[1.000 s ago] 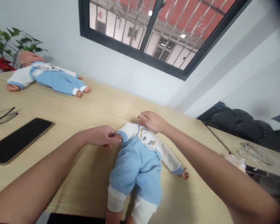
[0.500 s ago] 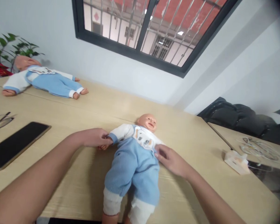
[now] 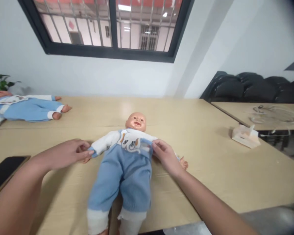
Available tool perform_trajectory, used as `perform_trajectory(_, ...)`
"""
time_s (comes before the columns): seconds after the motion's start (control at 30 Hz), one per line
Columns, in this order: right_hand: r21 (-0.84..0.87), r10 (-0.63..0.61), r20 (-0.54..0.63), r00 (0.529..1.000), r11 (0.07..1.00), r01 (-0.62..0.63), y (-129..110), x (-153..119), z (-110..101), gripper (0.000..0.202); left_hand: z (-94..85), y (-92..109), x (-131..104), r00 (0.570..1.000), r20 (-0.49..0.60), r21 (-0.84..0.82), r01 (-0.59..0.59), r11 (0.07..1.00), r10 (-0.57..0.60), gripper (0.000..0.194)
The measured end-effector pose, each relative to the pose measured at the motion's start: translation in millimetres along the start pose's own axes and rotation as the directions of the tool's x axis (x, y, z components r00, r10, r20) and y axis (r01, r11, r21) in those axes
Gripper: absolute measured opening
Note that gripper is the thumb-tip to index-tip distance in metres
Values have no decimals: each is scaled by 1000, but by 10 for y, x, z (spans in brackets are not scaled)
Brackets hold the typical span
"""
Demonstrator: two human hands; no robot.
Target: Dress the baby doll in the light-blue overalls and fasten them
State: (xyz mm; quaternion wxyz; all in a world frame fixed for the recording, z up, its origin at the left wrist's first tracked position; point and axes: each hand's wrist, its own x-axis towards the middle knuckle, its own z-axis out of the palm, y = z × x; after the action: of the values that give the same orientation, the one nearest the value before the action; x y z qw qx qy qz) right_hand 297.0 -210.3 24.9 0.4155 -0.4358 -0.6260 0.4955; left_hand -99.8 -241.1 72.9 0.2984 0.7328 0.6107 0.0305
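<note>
A baby doll lies on its back on the table, dressed in a white top and blue knitted overalls with an animal face on the bib. My left hand pinches the blue cuff of the doll's sleeve at the picture's left, beside the doll's small hand. With thumb and fingers closed, my right hand grips the side edge of the overalls' bib and holds it lifted a little off the white top. The doll's other hand pokes out beyond my right wrist.
A second doll in similar clothes lies at the back left, near a plant. A phone rests at the left. On the right stand a tissue box, a coiled cable on another table, and black chairs.
My view has levelled and shifted to the right. The bib's edge is now pulled up by my right hand, and my left hand has gone from the doll's wrist to its cuff.
</note>
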Motion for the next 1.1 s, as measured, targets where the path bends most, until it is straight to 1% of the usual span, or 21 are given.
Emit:
perform_trajectory(0.03,-41,-31,-7,999,999,31,-3,-18,4,31,-34,146,17,995,-100,78,8,997,0,44)
perform_trajectory(0.07,-114,-86,-20,996,990,83,-8,-35,6,28,-56,328,56,976,-214,155,0,988,34,45)
perform_trajectory(0.1,-211,-161,-31,986,966,151,-12,-51,5,24,-62,539,118,941,-323,223,-29,974,102,45)
perform_trajectory(0.17,-412,-325,-22,945,865,287,-16,-76,-4,16,-24,995,297,869,-399,318,-167,934,291,44)
perform_trajectory(0.2,-489,-393,-4,920,803,341,-14,-85,-13,13,13,1213,405,833,-405,347,-242,906,377,45)
perform_trajectory(0.23,-546,-446,14,895,746,380,-10,-93,-25,12,57,1407,515,814,-363,370,-322,871,455,47)
perform_trajectory(0.27,-589,-487,26,873,699,407,-5,-99,-40,12,101,1569,621,807,-284,387,-397,832,518,47)
perform_trajectory(0.3,-626,-521,31,853,655,423,-2,-106,-57,12,142,1693,716,805,-210,398,-448,800,555,40)
perform_trajectory(0.37,-704,-573,41,818,565,431,-1,-124,-90,14,211,1834,859,810,-94,421,-494,760,579,21)
perform_trajectory(0.4,-741,-580,54,813,522,423,-4,-137,-101,16,238,1857,902,815,-89,430,-488,760,573,15)
perform_trajectory(0.43,-773,-571,71,818,487,407,-10,-151,-105,17,264,1856,930,815,-115,436,-472,767,567,13)
perform_trajectory(0.5,-816,-514,102,852,447,367,-22,-181,-87,17,318,1811,946,792,-233,432,-436,789,565,13)
perform_trajectory(0.57,-829,-428,117,896,455,326,-29,-196,-37,11,382,1739,936,744,-335,430,-425,797,578,13)
perform_trajectory(0.63,-825,-340,108,934,494,275,-32,-184,12,7,448,1667,922,716,-381,437,-418,796,585,14)
perform_trajectory(0.73,-821,-246,76,966,534,201,-40,-137,-21,5,518,1584,909,724,-364,426,-430,796,586,19)
perform_trajectory(0.8,-828,-231,84,969,525,197,-40,-137,-172,7,533,1551,902,734,-328,391,-468,793,595,18)
perform_trajectory(0.83,-835,-238,87,967,512,201,-31,-161,-287,13,532,1540,897,734,-315,370,-488,790,601,18)
perform_trajectory(0.9,-856,-270,54,961,484,184,18,-266,-566,31,519,1525,885,726,-307,337,-522,784,616,17)
perform_trajectory(0.97,-856,-293,-16,956,498,139,112,-421,-851,47,500,1514,872,714,-307,321,-545,774,630,19)
perform_trajectory(1.03,-817,-223,-63,973,572,78,228,-563,-1073,41,483,1505,860,707,-296,320,-560,764,642,21)
perform_trajectory(1.1,-693,-119,-114,986,721,7,319,-625,-1194,32,471,1498,852,705,-282,320,-571,756,651,20)
